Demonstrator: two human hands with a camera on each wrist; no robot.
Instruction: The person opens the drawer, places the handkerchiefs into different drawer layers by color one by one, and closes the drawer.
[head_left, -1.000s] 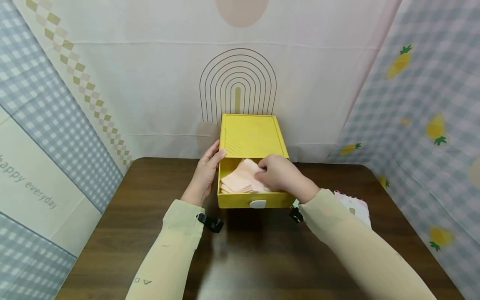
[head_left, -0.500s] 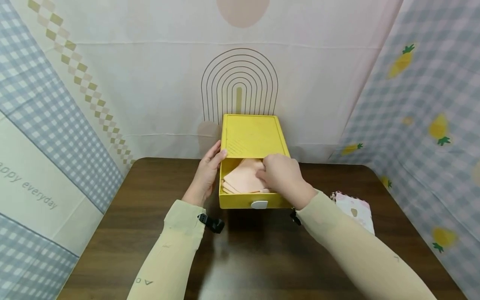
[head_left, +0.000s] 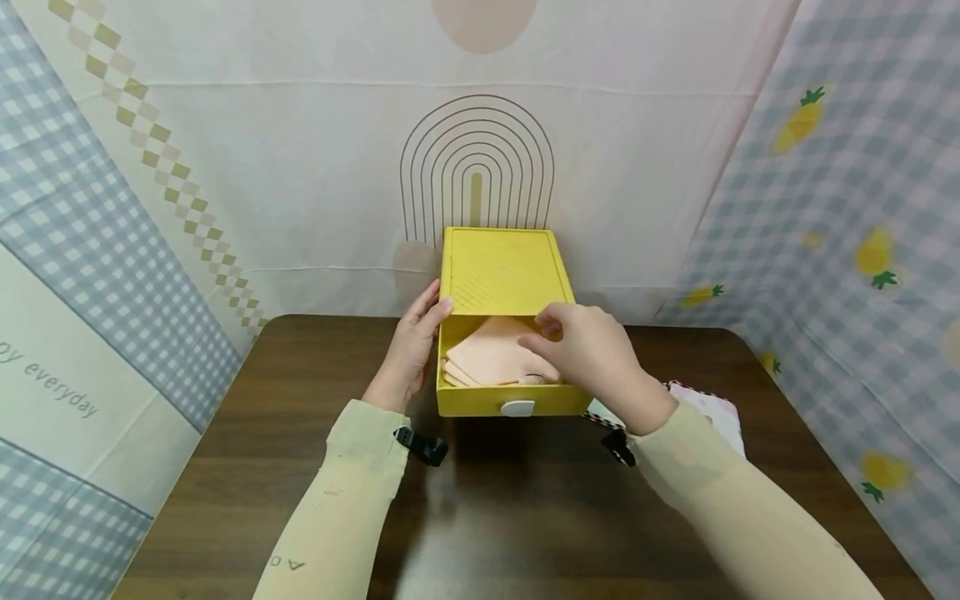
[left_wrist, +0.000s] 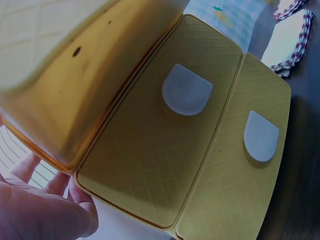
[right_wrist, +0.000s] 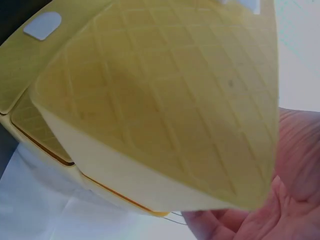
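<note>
- The right hand (head_left: 588, 346) has shifted rightward and back from the folded cloth (head_left: 491, 354) since half a second ago, baring more of the cloth's right end; the left hand (head_left: 408, 350) has stayed put.
- Nearest are two pale green sleeves (head_left: 337, 508), with a black strap (head_left: 427, 450) at the left cuff and another at the right.
- Under them spreads a dark brown wood-grain tabletop (head_left: 300, 483), shiny in front.
- On the right, partly behind the right sleeve, lies a white patterned cloth (head_left: 708, 406) with a dark-trimmed edge.
- Next comes the yellow drawer (head_left: 465, 405), pulled out toward the person, its white handle (head_left: 517, 408) facing them. Below it, two more drawers (left_wrist: 145, 165) are closed.
- The peach folded cloth lies inside, layered corners pointing to the front left; its back slips under the cabinet top, so its long axis is hard to tell.
- The right hand is over it, fingers loosely bent, thumb and forefinger apart, holding nothing visible.
- The left hand rests against the cabinet's left side, fingers extended, thumb at the top's front corner.
- The yellow cabinet (head_left: 506, 267) stands near the back hanging (head_left: 315, 167), white with printed arches.
- Blue-checked fabric (head_left: 810, 208) with pineapples lines the right; more checks line the left.
</note>
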